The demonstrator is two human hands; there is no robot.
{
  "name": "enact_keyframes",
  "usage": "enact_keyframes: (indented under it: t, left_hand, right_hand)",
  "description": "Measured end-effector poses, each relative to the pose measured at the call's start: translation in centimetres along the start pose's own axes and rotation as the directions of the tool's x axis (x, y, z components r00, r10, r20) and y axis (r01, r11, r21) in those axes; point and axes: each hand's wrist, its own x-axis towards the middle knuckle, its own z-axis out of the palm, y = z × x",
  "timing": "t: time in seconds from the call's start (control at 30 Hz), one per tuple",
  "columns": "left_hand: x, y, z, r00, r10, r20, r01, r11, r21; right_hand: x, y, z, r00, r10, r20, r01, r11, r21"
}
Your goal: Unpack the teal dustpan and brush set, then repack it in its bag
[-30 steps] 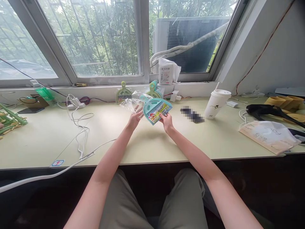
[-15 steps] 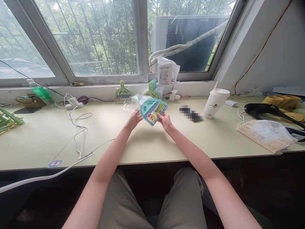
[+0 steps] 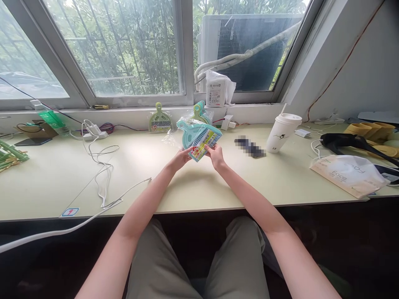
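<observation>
A teal dustpan-and-brush set with a printed yellow label is held up above the desk, its handle pointing to the upper left. Clear plastic wrap hangs about it. My left hand grips its lower left edge, and my right hand holds the lower right side, thumb on the label. Behind it, a green set leans upright at the sill, and a row of several wrapped sets stands to its right, partly hidden by the held one.
The pale desk carries white cables at the left. A white cup, a blurred dark object and a tissue pack are on the right. A green bottle leans at the back left.
The teal set has turned so that its handle shows at the upper left. My left hand has moved slightly right and now grips its lower edge.
</observation>
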Motion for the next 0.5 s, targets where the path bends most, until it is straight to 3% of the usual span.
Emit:
enact_keyframes:
  t: [0.2, 0.5]
  left_hand:
    - [-0.3, -0.4, 1.3, 0.996, -0.065, 0.064, 0.065, 0.998, 0.006]
    - [-0.7, 0.8, 1.0, 0.990, -0.107, 0.087, 0.100, 0.992, 0.076]
  right_hand:
    - [0.0, 1.0, -0.1, 0.996, -0.016, -0.087, 0.016, 1.000, 0.000]
    - [1.0, -2.2, -1.2, 0.991, 0.095, 0.098, -0.089, 0.994, -0.060]
